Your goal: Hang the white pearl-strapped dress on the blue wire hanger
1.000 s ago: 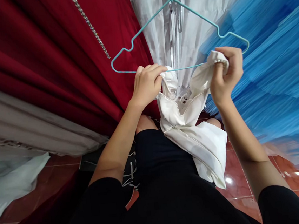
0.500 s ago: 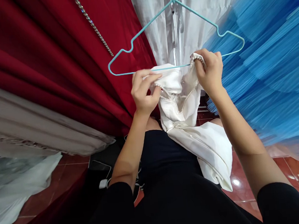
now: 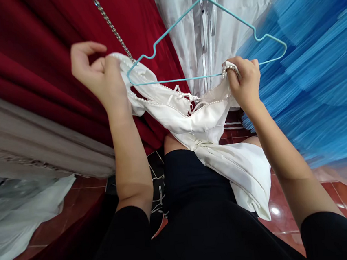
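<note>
A white dress point(image 3: 188, 122) with pearl-beaded trim lies across my lap, its top pulled wide between my hands. My left hand point(image 3: 99, 73), raised at the left, pinches one side of the dress top near its shoulder. My right hand point(image 3: 245, 80) is closed on the opposite pearl-edged side, right at the bottom bar of a light blue hanger point(image 3: 175, 80). The hanger hangs in front of me; its bar crosses before the stretched top on the left. Whether the right fingers also grip the bar is hidden.
Red fabric point(image 3: 59, 30) hangs at the left, with a beaded strand point(image 3: 108, 22) over it. White cloth point(image 3: 179, 31) hangs behind the hanger, and blue tulle point(image 3: 318, 79) fills the right. A black bag-like item point(image 3: 155, 168) and cables lie by my leg on the red tiled floor point(image 3: 339, 195).
My left hand has moved left and up, drawing its side of the dress top out past the hanger's left end. My right hand has stayed nearly still.
</note>
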Available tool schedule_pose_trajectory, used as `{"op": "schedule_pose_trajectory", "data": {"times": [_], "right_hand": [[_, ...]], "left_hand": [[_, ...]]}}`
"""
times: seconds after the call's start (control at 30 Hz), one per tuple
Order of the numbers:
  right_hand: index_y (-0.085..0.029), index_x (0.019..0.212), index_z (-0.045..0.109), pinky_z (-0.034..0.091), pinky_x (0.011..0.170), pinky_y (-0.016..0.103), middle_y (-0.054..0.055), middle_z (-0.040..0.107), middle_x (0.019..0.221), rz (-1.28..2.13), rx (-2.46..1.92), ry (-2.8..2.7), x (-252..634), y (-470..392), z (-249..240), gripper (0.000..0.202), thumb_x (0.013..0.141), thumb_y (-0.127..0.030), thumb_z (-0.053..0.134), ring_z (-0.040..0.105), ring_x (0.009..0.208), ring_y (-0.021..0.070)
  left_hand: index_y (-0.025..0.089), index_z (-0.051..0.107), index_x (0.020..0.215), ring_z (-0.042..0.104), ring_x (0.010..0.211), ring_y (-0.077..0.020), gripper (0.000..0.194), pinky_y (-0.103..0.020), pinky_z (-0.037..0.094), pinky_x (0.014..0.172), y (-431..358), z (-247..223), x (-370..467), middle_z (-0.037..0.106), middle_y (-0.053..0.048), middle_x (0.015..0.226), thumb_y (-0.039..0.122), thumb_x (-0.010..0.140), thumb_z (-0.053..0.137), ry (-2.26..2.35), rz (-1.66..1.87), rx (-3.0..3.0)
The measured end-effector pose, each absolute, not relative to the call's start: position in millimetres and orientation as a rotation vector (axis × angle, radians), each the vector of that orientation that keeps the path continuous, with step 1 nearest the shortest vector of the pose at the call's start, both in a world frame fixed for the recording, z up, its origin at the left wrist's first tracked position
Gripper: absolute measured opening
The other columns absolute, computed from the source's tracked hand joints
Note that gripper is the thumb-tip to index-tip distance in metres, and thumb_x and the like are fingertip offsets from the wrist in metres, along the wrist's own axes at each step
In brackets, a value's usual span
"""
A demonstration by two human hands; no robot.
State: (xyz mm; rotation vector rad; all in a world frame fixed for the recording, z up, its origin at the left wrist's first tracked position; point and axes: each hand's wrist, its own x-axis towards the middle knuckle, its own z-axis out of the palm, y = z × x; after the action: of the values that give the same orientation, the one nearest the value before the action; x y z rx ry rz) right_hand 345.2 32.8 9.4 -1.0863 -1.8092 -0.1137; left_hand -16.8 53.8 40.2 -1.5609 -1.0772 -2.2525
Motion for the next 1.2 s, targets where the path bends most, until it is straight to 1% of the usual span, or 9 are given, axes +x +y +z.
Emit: {"op": "schedule_pose_trajectory", "data": {"times": [0.1,0.2,0.33,0.47,0.53,0.73,0.83,0.93,1.2], "right_hand": [[-0.026,0.102,0.068,0.046,0.101,0.055,0.004,0.071,0.092,-0.132,-1.075,-1.803,342,29,8,0.037,0.108,-0.05,0.041,0.065,0.088,0.0248],[-0.027,0.1,0.067,0.046,0.101,0.053,0.004,0.072,0.091,-0.146,-1.076,-1.807,341,25,8,0.035,0.108,-0.049,0.041,0.063,0.085,0.0224],[-0.026,0.097,0.066,0.046,0.099,0.054,0.005,0.067,0.084,-0.153,-1.091,-1.802,343,20,10,0.037,0.107,-0.052,0.041,0.062,0.085,0.0244],[-0.026,0.098,0.066,0.045,0.103,0.059,0.006,0.067,0.087,-0.09,-1.104,-1.8,342,20,13,0.035,0.106,-0.05,0.042,0.063,0.089,0.0266],[-0.026,0.096,0.066,0.045,0.102,0.061,0.005,0.066,0.085,-0.083,-1.078,-1.798,342,20,11,0.032,0.105,-0.047,0.044,0.063,0.088,0.0266],[-0.027,0.08,0.058,0.043,0.104,0.062,0.008,0.065,0.101,-0.393,-1.024,-1.515,375,11,-2,0.019,0.091,-0.041,0.065,0.06,0.105,0.03],[-0.024,0.076,0.048,0.049,0.088,0.048,0.002,0.055,0.083,-0.4,-1.141,-1.268,407,11,1,0.015,0.084,-0.022,0.062,0.055,0.081,0.0194],[-0.027,0.074,0.039,0.041,0.064,0.032,-0.003,0.043,0.07,-0.23,-1.186,-1.132,435,19,20,0.024,0.079,-0.007,0.053,0.039,0.061,0.0116],[-0.03,0.063,0.031,0.034,0.06,0.034,0.0,0.043,0.069,-0.274,-1.111,-1.25,437,27,96,0.033,0.069,-0.007,0.053,0.037,0.06,0.0134]], "left_hand": [[0.024,0.055,0.09,0.047,0.056,-0.0095,0.023,-0.028,0.033,0.048,44,77,9,0.063,0.001,0.095,0.017,0.078,0.073,-1.202,-1.961,-1.812],[0.026,0.051,0.092,0.052,0.056,-0.01,0.028,-0.031,0.038,0.052,31,87,39,0.063,0.002,0.095,0.019,0.083,0.077,-1.246,-1.809,-1.989],[0.026,0.053,0.101,0.057,0.077,-0.0154,0.027,-0.034,0.048,0.068,16,67,74,0.055,0.0,0.089,0.032,0.09,0.076,-1.096,-1.771,-1.983],[0.026,0.059,0.106,0.062,0.106,-0.0221,0.009,-0.038,0.049,0.097,0,33,110,0.065,-0.004,0.11,0.02,0.099,0.058,-1.227,-1.483,-2.31],[0.027,0.064,0.108,0.065,0.108,-0.024,0.019,-0.041,0.047,0.101,-4,21,124,0.07,-0.004,0.111,0.017,0.103,0.048,-1.287,-1.344,-2.486],[0.025,0.072,0.109,0.069,0.099,-0.0225,0.028,-0.039,0.047,0.096,1,17,129,0.074,-0.001,0.096,0.009,0.099,0.051,-1.363,-1.386,-2.53],[0.024,0.074,0.106,0.07,0.096,-0.0217,0.029,-0.039,0.047,0.094,-1,21,123,0.075,0.0,0.096,0.006,0.097,0.053,-1.338,-1.403,-2.537],[0.025,0.075,0.106,0.07,0.095,-0.0212,0.029,-0.039,0.048,0.093,-5,23,121,0.076,-0.001,0.1,0.006,0.096,0.055,-1.316,-1.401,-2.55],[0.024,0.075,0.106,0.07,0.095,-0.0218,0.031,-0.04,0.048,0.091,-11,22,130,0.076,-0.001,0.097,0.004,0.095,0.053,-1.327,-1.389,-2.546]]}}
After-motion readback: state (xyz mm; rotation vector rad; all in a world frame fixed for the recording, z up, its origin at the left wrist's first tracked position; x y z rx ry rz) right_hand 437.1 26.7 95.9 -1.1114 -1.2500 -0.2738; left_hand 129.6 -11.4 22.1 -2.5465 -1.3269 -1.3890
